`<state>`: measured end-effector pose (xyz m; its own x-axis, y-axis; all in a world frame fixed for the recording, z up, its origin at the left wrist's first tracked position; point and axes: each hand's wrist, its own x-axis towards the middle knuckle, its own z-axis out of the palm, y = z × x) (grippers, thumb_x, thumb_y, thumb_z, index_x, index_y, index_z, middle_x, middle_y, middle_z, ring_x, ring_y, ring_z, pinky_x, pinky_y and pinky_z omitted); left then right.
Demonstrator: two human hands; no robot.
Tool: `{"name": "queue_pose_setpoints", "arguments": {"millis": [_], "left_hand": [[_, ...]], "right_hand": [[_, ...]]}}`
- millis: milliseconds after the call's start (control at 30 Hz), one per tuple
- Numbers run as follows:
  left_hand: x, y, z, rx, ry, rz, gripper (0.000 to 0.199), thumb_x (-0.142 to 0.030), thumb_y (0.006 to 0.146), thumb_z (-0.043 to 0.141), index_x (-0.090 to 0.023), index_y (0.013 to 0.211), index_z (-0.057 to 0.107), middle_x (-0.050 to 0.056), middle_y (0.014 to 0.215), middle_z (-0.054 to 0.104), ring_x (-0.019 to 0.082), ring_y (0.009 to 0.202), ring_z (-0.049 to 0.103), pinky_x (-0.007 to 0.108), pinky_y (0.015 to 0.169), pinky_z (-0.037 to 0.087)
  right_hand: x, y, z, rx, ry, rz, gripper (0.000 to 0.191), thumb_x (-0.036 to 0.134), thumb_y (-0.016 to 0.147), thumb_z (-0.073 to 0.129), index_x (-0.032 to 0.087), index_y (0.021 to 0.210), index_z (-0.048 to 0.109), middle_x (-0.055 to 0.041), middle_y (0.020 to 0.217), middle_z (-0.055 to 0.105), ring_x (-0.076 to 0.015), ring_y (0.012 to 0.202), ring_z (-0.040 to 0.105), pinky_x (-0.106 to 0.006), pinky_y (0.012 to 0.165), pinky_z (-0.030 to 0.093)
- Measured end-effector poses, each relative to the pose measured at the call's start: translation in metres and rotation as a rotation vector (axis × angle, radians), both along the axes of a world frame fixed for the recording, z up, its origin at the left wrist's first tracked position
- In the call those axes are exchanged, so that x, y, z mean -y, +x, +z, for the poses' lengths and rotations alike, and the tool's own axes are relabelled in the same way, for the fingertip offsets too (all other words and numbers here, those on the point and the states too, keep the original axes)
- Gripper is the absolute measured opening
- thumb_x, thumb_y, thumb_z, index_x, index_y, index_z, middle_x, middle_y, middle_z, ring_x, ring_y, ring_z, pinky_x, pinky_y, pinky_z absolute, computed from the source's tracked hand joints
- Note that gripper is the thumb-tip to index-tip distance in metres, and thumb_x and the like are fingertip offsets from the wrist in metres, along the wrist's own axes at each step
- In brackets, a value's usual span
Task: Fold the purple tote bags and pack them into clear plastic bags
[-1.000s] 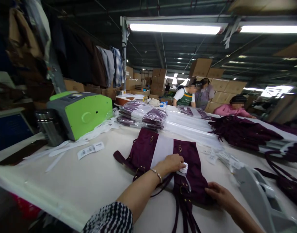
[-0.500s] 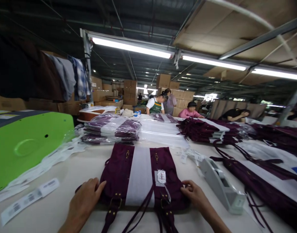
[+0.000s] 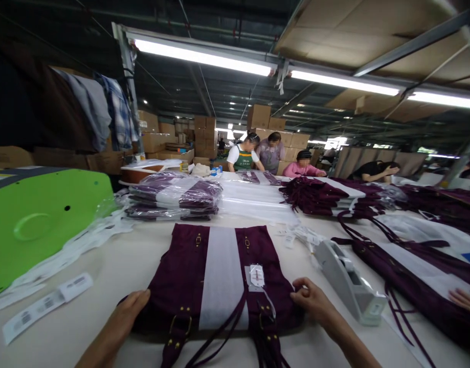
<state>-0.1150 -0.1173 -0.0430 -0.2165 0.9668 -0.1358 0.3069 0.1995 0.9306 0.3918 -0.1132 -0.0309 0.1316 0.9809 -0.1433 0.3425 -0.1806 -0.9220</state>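
Note:
A dark purple handbag (image 3: pixel 177 276) lies flat on the table in front of me, its straps trailing toward me. White paper (image 3: pixel 222 276) runs down its middle, and a white hang tag (image 3: pixel 256 276) rests on its right half. The bag's left lower side is pinched by my left hand (image 3: pixel 128 313), thumb on top and other fingers partly hidden. At the opposite side, my right hand (image 3: pixel 314 301) grips the bag's edge between thumb and curled fingers. Brass buckles and rings show on the bag.
A grey tape dispenser (image 3: pixel 352 281) stands right of the bag. Another purple bag (image 3: pixel 392 266) lies beyond it, with another person's hand (image 3: pixel 465 300) on it. Plastic-wrapped bags (image 3: pixel 177 191) are stacked behind. At left are a green machine (image 3: pixel 46 220) and barcode labels (image 3: pixel 46 306).
My left hand has moved left and the bag's lower left side has spread outward with it. Another person's hand has appeared at the right edge.

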Motion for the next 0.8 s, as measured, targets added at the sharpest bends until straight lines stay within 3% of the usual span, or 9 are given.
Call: {"name": "queue_pose_setpoints", "arguments": {"millis": [167,267,333,400,467,567,667,800], "left_hand": [[0.020,-0.006,0.009,-0.355,0.077,-0.140,0.043,-0.065,0.077,0.046,-0.025,0.059,0.048,0.004,0.076,0.063,0.027,0.082,0.063,0.040,0.083,0.053],[0.017,-0.011,0.022,-0.558,0.164,-0.087,0.034,-0.058,0.070,0.055,-0.025,0.062,0.051,0.011,0.097,0.067,0.033,0.103,0.061,0.044,0.095,0.049],[0.010,-0.006,0.038,-0.673,0.279,-0.026,0.037,-0.056,0.069,0.060,-0.023,0.087,0.064,0.014,0.128,0.060,0.035,0.124,0.052,0.048,0.108,0.041],[-0.002,0.011,0.061,-0.786,0.414,-0.016,0.053,-0.058,0.075,0.057,-0.023,0.115,0.061,0.013,0.146,0.048,0.032,0.136,0.042,0.048,0.116,0.032],[-0.018,0.037,0.085,-0.893,0.537,-0.045,0.059,-0.059,0.085,0.045,-0.022,0.130,0.053,0.012,0.153,0.041,0.028,0.144,0.033,0.046,0.120,0.026],[-0.054,0.079,0.106,-1.033,0.624,-0.072,0.066,-0.057,0.092,0.031,-0.015,0.140,0.045,0.013,0.157,0.036,0.026,0.150,0.022,0.044,0.123,0.019],[-0.100,0.102,0.098,-1.136,0.576,-0.059,0.074,-0.054,0.093,0.023,-0.004,0.144,0.042,0.019,0.159,0.032,0.030,0.150,0.021,0.047,0.121,0.020],[-0.157,0.094,0.051,-1.265,0.461,-0.054,0.079,-0.052,0.090,0.024,0.001,0.146,0.039,0.022,0.158,0.033,0.034,0.148,0.026,0.052,0.118,0.025]], "right_hand": [[0.007,0.010,-0.008,0.012,-0.005,0.043,0.039,0.052,0.061,0.068,0.022,0.081,0.052,0.0078,0.054,0.044,-0.0107,0.051,0.041,-0.024,0.053,0.028],[0.007,0.017,-0.004,0.060,-0.008,0.080,0.034,0.049,0.062,0.069,0.022,0.075,0.053,0.0053,0.055,0.050,-0.0123,0.053,0.046,-0.025,0.053,0.031],[0.004,0.017,0.009,0.183,0.001,0.075,0.031,0.047,0.063,0.070,0.022,0.075,0.057,0.0013,0.061,0.059,-0.0155,0.058,0.053,-0.027,0.055,0.036],[-0.003,0.008,0.031,0.336,0.087,0.020,0.031,0.046,0.067,0.069,0.021,0.086,0.064,-0.0047,0.079,0.069,-0.0207,0.072,0.062,-0.031,0.065,0.045],[-0.016,-0.015,0.056,0.427,0.250,-0.057,0.042,0.048,0.078,0.062,0.019,0.107,0.066,-0.0117,0.109,0.071,-0.0265,0.097,0.065,-0.037,0.085,0.048],[-0.049,-0.067,0.082,0.440,0.442,-0.036,0.062,0.051,0.091,0.048,0.014,0.140,0.050,-0.0156,0.147,0.050,-0.0286,0.138,0.044,-0.043,0.115,0.031],[-0.095,-0.112,0.082,0.573,0.469,0.015,0.071,0.049,0.098,0.036,0.004,0.153,0.032,-0.0169,0.161,0.026,-0.0280,0.152,0.016,-0.047,0.123,0.009],[-0.152,-0.122,0.048,0.752,0.416,0.031,0.075,0.054,0.100,0.032,0.002,0.154,0.029,-0.0164,0.162,0.022,-0.0276,0.153,0.012,-0.048,0.123,0.003]]}}
